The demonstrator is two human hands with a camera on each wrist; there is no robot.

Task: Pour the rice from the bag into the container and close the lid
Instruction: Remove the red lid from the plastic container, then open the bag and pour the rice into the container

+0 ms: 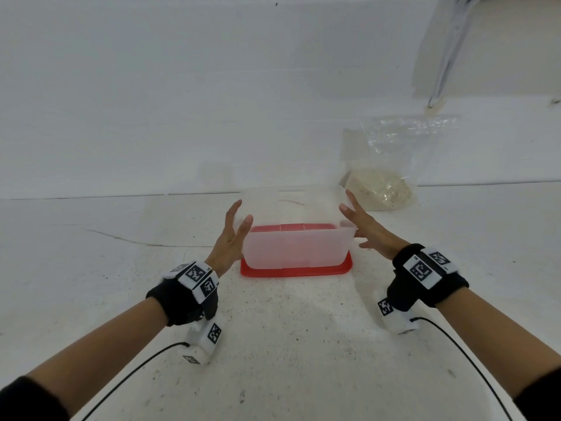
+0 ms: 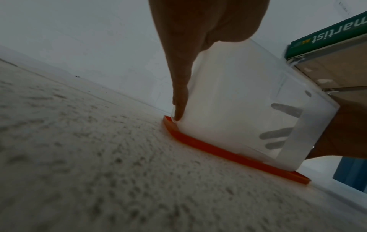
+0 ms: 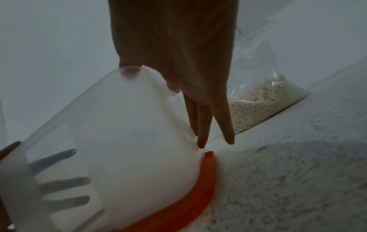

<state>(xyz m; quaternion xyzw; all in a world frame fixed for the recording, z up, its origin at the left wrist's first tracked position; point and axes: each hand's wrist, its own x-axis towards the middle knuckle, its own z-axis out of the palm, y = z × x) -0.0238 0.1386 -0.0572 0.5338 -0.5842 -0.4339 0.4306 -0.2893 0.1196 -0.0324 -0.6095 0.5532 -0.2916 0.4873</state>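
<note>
A translucent container (image 1: 297, 247) stands open-topped and empty on its red lid (image 1: 297, 271), mid-table. My left hand (image 1: 232, 235) lies flat against the container's left wall with straight fingers; in the left wrist view the fingers (image 2: 178, 78) run down that wall (image 2: 238, 102) towards the lid (image 2: 208, 149). My right hand (image 1: 367, 229) touches the right wall with spread, straight fingers (image 3: 202, 125), beside the container (image 3: 129, 125) and lid (image 3: 198, 196). The clear bag of rice (image 1: 385, 177) leans on the wall behind and to the right, also visible as a bag (image 3: 258, 100) past my right hand.
The white speckled table (image 1: 273, 344) meets a white wall (image 1: 182, 101) just behind the container. A grey strip (image 1: 446, 50) hangs at the upper right. A green lettered box (image 2: 327, 36) shows in the left wrist view. Black cables (image 1: 130, 378) trail from both wrists.
</note>
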